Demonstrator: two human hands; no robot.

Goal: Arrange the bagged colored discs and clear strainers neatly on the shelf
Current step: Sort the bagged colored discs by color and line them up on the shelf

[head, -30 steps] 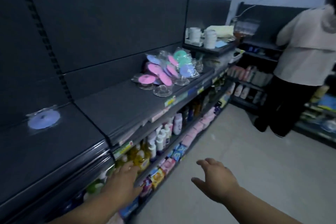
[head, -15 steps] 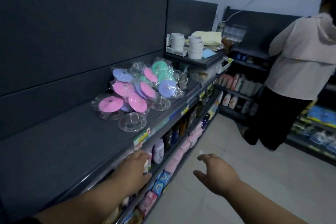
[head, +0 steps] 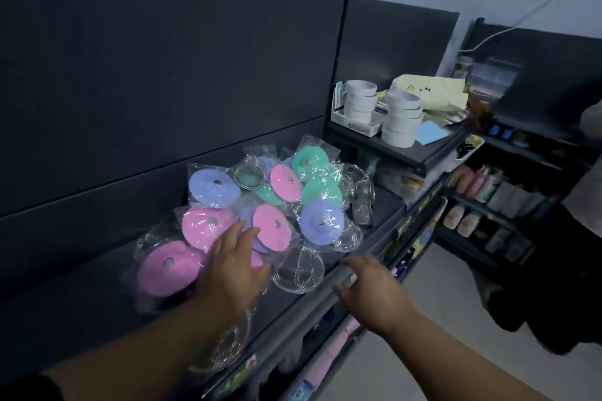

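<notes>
The left hand point(head: 233, 265) had a wide grip, fingers spread over the pink bagged discs point(head: 208, 228); the right hand point(head: 368, 283) hovered slack and empty by the shelf point(head: 81, 312) edge. Discs and a clear strainer point(head: 298, 268) lay heaped there — sorting seemed barely begun; next, pinch one bag free.
</notes>
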